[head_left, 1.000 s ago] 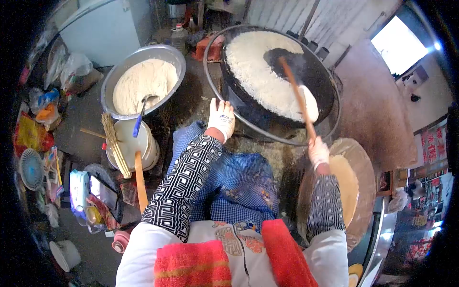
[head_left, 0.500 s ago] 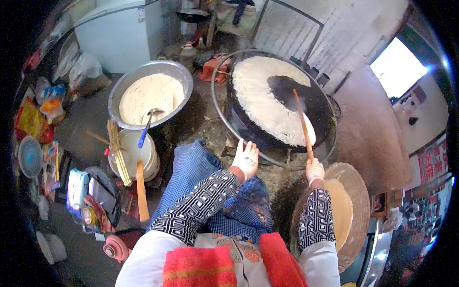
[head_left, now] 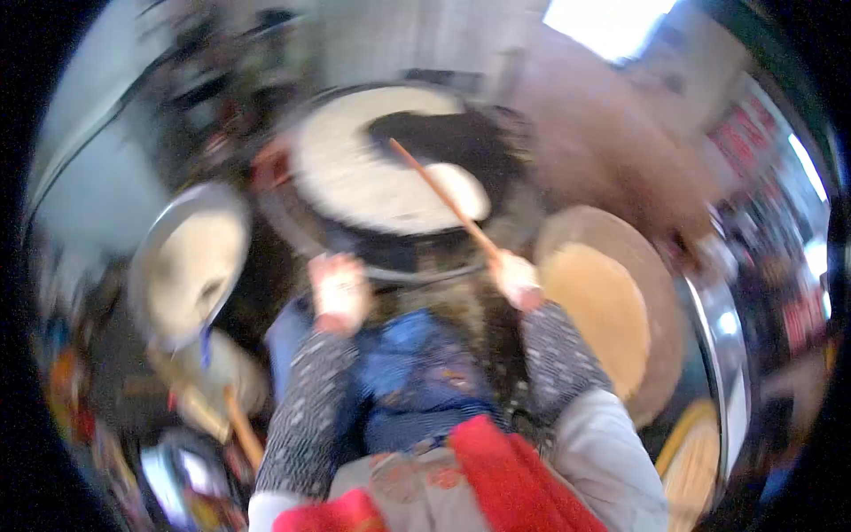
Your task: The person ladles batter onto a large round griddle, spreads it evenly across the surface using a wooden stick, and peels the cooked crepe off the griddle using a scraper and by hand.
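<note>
My right hand (head_left: 516,279), in a pale glove, is closed around the lower end of a wooden stick (head_left: 434,184). The stick slants up and left over a round dark griddle (head_left: 496,142). A broad curved layer of pale batter (head_left: 332,168) covers much of the griddle, and a thicker rounded patch of batter (head_left: 463,191) lies against the stick's right side. My left hand (head_left: 339,285), also gloved, is at the metal ring (head_left: 417,277) around the griddle's near side. Blur hides how its fingers are set.
A metal basin (head_left: 238,206) of pale dough stands at left, above a bucket (head_left: 239,363) with a wooden paddle (head_left: 241,430). On my right, a tan flatbread (head_left: 594,310) lies on a round tray (head_left: 665,337). Another round pale board-like thing (head_left: 696,474) is at lower right.
The whole view has swung to the right and blurred, so the griddle and basin appear farther left. The stick tilts more to the left, with the thick batter patch beside it.
</note>
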A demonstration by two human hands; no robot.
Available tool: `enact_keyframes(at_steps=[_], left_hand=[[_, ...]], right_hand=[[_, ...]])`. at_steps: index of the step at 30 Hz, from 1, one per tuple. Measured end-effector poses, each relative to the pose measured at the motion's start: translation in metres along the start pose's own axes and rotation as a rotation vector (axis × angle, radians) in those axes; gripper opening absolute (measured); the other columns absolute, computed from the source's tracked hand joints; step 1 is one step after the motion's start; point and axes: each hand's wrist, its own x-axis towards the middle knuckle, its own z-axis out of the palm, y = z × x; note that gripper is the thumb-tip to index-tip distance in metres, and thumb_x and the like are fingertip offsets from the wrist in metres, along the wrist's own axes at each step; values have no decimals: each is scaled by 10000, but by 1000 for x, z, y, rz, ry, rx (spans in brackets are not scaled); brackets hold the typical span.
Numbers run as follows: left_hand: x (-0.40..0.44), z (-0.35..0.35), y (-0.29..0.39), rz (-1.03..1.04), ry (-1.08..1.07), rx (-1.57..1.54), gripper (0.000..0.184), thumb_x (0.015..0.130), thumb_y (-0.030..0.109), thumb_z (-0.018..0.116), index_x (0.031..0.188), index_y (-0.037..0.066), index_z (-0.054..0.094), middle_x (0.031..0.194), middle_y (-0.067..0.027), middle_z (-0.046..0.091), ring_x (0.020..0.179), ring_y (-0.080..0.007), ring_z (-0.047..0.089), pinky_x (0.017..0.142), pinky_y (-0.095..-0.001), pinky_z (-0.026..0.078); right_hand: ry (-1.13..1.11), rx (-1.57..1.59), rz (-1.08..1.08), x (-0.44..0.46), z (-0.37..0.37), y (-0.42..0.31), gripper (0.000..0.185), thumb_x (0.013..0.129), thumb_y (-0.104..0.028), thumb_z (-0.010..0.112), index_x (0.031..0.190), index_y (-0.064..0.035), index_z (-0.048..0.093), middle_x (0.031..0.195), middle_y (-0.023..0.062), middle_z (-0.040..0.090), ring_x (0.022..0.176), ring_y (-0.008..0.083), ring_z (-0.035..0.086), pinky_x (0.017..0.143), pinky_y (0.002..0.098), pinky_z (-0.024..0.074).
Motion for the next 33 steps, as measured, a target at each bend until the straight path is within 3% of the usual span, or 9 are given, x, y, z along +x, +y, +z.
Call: enact_keyframes(at_steps=[3,4,6,10,15,22,27,29,33], left_hand=[[-5,-29,23,17,-101,36,531,710,447,726,1083,71,684,1170,-93,637,1177,-282,536,1034,-527,301],[2,21,16,-20,38,-23,531,767,413,695,1154,51,655,1270,-113,608,1266,-280,487,1113,-544,212],[1,27,10,-74,-154,-25,599,874,382,587,1353,32,509,1458,-121,461,1403,-281,335,1180,-557,63],[16,66,-32,-63,-128,75,596,893,392,543,1381,54,492,1489,-106,422,1410,-276,322,1176,-567,68],[15,70,-49,-109,-169,55,589,899,382,535,1394,66,483,1507,-95,398,1419,-266,310,1173,-575,71],[19,63,-62,-178,-217,61,601,890,366,557,1414,87,463,1541,-67,357,1420,-242,306,1166,-587,76],[30,80,-82,-208,-167,79,638,840,364,622,1406,107,479,1518,-54,397,1377,-231,359,1155,-576,108],[33,91,-90,-203,-165,107,645,737,472,716,1258,115,586,1423,-85,496,1356,-237,385,1096,-532,210],[-14,26,8,81,225,-199,532,720,326,749,1178,88,620,1238,-110,592,1233,-281,488,1038,-561,291]], right_hand=[[132,-74,7,-2,-18,13,261,913,-257,492,889,-37,630,702,182,670,676,348,673,609,462,540],[182,-92,-35,-11,-29,9,246,900,-240,505,875,-40,646,694,165,676,667,331,678,596,446,544],[119,36,1,-20,-32,-1,246,907,-240,515,924,-36,652,754,158,696,707,313,690,631,433,551],[47,22,202,2,-10,7,278,953,-268,491,973,-28,629,868,176,712,808,322,701,708,445,551],[-5,54,12,-7,-12,-24,282,956,-268,486,1002,-24,618,878,179,715,829,332,702,717,455,553],[45,37,102,1,-8,-23,303,961,-293,487,998,-15,601,853,179,709,805,344,694,705,467,543],[14,-44,135,-17,4,-14,312,945,-291,493,1006,-6,606,887,209,702,822,354,694,727,451,560],[18,5,168,-14,-19,-20,318,946,-290,489,1010,-4,611,891,217,703,827,350,698,725,446,566],[-24,-10,84,-21,-27,-25,340,964,-320,475,992,-8,606,849,219,698,808,358,695,739,480,549]])
